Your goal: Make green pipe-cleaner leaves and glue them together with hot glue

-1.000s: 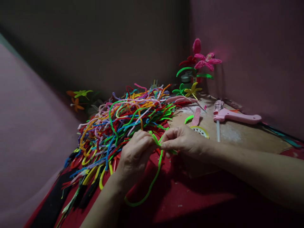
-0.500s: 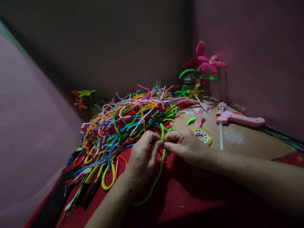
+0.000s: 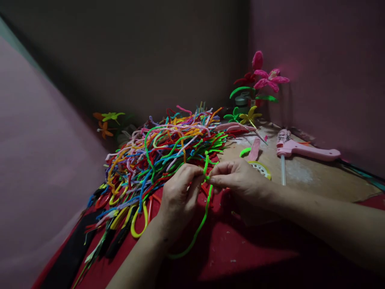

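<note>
A bright green pipe cleaner runs between my two hands, its short end pointing up and its long tail curving down to the left. My left hand pinches it from the left with thumb and forefinger. From the right, my right hand pinches it close to the same spot, where a small green crossing or knot shows between the fingertips. Behind the hands lies a large heap of pipe cleaners in many colours.
A pink glue gun and a yellow-rimmed tape roll rest on a brown board at right. Fuzzy pink flowers stand at the back. Yellow-handled scissors lie on the red cloth, left of my left forearm.
The fingertips have drawn slightly apart, showing more of the green crossing between them. The whole view has shifted a little, and my right hand now covers more of the tape roll.
</note>
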A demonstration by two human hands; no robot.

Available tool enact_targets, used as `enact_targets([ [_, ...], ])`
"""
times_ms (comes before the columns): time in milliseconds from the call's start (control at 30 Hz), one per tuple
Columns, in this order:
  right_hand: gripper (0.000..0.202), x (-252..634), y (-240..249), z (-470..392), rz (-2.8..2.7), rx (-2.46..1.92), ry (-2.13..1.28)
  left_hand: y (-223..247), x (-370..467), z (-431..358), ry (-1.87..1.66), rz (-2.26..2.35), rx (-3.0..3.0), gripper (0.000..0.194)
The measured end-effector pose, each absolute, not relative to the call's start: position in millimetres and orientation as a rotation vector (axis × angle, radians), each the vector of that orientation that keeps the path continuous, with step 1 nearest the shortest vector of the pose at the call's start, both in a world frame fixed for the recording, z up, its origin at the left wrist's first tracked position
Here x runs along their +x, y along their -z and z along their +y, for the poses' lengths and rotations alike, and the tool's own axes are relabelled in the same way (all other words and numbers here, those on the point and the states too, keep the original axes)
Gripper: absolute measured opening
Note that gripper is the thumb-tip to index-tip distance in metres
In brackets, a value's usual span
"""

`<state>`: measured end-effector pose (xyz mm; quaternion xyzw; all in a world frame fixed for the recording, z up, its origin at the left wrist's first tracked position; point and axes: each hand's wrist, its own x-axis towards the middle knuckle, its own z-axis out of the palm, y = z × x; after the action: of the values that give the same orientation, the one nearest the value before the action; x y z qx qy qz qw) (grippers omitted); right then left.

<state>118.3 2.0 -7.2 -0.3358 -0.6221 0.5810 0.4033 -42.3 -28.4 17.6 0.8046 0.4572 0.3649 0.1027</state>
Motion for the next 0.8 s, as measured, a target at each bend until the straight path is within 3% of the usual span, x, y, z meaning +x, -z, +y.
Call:
enact_targets([
  [233, 0.013, 118, 9, -8, -2.044, -0.829, -0.55, -28, -45, -24, -0.734, 1.384, 1.873, 0.013],
  [400, 0.016, 115, 18, -9, -2.175, -0.672, -0.141, -33, -49, -19, -0.633, 1.291, 1.652, 0.012],
  [500, 0.015, 114, 22, -6, -2.198, -0.665, -0.089, -31, -49, -19, -0.648, 1.323, 1.686, 0.014],
  [667, 0.01, 118, 19, -3, -2.112, -0.724, -0.297, -28, -48, -22, -0.684, 1.441, 1.931, 0.02],
  [800, 0.014, 120, 11, 0, -1.995, -0.655, -0.194, -27, -49, -24, -0.644, 1.428, 2.033, 0.018],
])
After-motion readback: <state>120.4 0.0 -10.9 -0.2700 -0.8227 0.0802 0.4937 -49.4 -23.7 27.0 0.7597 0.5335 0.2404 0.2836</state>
